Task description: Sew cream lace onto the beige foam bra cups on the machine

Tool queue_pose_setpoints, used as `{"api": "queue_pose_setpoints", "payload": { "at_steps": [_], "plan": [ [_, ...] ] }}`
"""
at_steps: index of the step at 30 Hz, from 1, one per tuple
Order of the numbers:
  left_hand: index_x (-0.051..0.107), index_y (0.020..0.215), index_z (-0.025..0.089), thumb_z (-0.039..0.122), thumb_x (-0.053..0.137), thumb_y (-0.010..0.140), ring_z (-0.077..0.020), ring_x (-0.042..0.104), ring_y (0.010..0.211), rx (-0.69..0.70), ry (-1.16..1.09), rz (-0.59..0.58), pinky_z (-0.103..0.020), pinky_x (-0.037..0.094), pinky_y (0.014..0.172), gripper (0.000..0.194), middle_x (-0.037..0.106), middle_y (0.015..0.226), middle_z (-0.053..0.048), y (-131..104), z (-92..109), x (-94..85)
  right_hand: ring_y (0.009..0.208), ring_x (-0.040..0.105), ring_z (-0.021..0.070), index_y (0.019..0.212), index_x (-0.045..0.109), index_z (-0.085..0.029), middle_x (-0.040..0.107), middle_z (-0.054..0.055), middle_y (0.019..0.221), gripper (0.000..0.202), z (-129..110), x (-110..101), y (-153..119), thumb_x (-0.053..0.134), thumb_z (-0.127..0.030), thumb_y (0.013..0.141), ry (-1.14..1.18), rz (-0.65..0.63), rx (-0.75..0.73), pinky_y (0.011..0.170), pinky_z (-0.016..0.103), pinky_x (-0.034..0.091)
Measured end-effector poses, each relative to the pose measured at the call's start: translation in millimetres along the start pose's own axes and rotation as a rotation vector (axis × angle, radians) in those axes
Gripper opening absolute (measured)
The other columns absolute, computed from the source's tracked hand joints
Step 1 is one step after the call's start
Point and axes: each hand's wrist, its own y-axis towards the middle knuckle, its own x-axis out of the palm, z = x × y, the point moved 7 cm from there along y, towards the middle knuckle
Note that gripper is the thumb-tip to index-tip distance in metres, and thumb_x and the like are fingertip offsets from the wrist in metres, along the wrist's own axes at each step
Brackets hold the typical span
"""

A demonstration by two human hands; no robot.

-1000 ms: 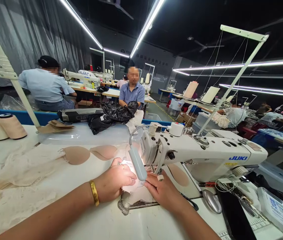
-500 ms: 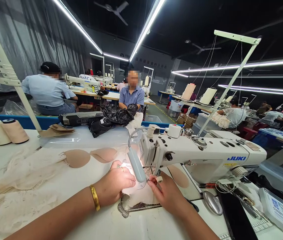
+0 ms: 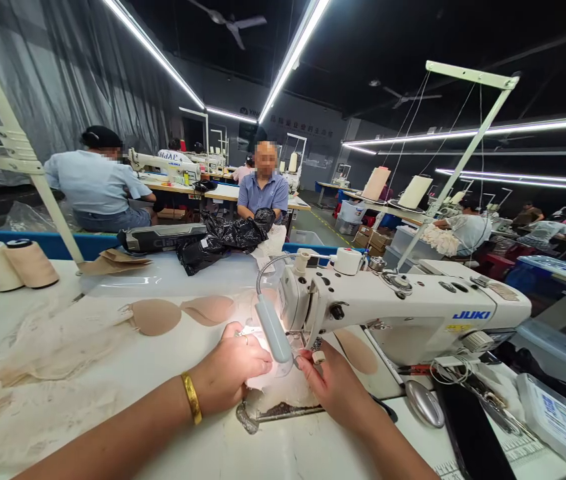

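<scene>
Under the head of a white sewing machine (image 3: pixel 403 300) lies a pale fabric piece (image 3: pixel 283 395), brightly lit by a grey gooseneck lamp (image 3: pixel 273 328). My left hand (image 3: pixel 237 365), with a ring and a gold bangle, is closed on the fabric's left side. At its right edge, my right hand (image 3: pixel 330 380) pinches the fabric between thumb and forefinger, close to the needle area. The lamp head hides part of the fabric and the needle. Beige moulded cups (image 3: pixel 157 317) lie beyond my left hand, and another beige cup (image 3: pixel 357 352) is behind my right hand.
Sheer lace fabric (image 3: pixel 57 340) spreads over the left of the table. Thread cones (image 3: pixel 30 263) stand at far left. A black plastic bag (image 3: pixel 223 240) lies at the back. To the right are a phone (image 3: pixel 473 427), a silver oval object (image 3: pixel 425 404) and a plastic case (image 3: pixel 557 420). Co-workers sit beyond.
The pale fabric has shifted slightly under the machine, its lower edge lying a little differently. Both hands keep nearly the same place and grip.
</scene>
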Motion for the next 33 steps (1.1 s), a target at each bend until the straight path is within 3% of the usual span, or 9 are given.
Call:
{"api": "queue_pose_setpoints", "payload": {
  "at_steps": [4,16,25,29,33],
  "plan": [
    [0.067,0.114,0.033,0.004,0.062,0.068,-0.0289,0.065,0.110,-0.004,-0.012,-0.003,-0.049,0.029,0.091,0.055,0.072,0.129,0.002,-1.6,0.2,0.9,0.095,0.072,0.0246,0.113,0.061,-0.024,0.071,0.007,0.102,0.017,0.5,1.2,-0.5,0.046,-0.028,0.105,0.014,0.009,-0.010,0.084,0.038,0.058],
    [0.069,0.115,0.032,0.004,0.062,0.067,-0.0287,0.066,0.112,0.015,0.016,0.025,-0.048,0.032,0.092,0.056,0.072,0.132,0.001,-4.7,2.2,-1.8,0.087,0.072,0.0250,0.110,0.059,-0.023,0.074,0.007,0.097,0.013,-1.6,-0.4,0.8,0.049,-0.026,0.102,-0.003,0.055,-0.064,0.076,0.037,0.059],
    [0.067,0.114,0.030,0.000,0.058,0.068,-0.0287,0.067,0.107,-0.017,-0.025,0.011,-0.050,0.030,0.090,0.056,0.077,0.119,0.003,-3.3,5.3,-6.8,0.083,0.073,0.0253,0.105,0.059,-0.023,0.073,0.007,0.095,0.016,-0.2,0.8,-1.1,0.045,-0.030,0.105,-0.034,0.034,-0.069,0.070,0.036,0.058],
    [0.066,0.114,0.027,0.004,0.062,0.070,-0.0317,0.067,0.106,-0.019,0.040,-0.008,-0.054,0.030,0.091,0.050,0.076,0.118,0.000,-4.8,9.1,-6.6,0.088,0.073,0.0256,0.100,0.060,-0.022,0.073,0.009,0.095,0.018,1.5,2.7,-1.6,0.046,-0.032,0.105,-0.021,0.028,-0.066,0.073,0.036,0.058],
    [0.066,0.110,0.024,0.015,0.066,0.082,-0.0312,0.067,0.099,-0.009,0.101,-0.008,-0.054,0.032,0.092,0.029,0.076,0.111,-0.002,-8.5,16.4,-8.2,0.087,0.072,0.0240,0.100,0.061,-0.021,0.073,0.009,0.097,0.018,-1.1,6.5,-3.6,0.046,-0.029,0.104,-0.034,-0.017,-0.115,0.076,0.035,0.057]
  ]
}}
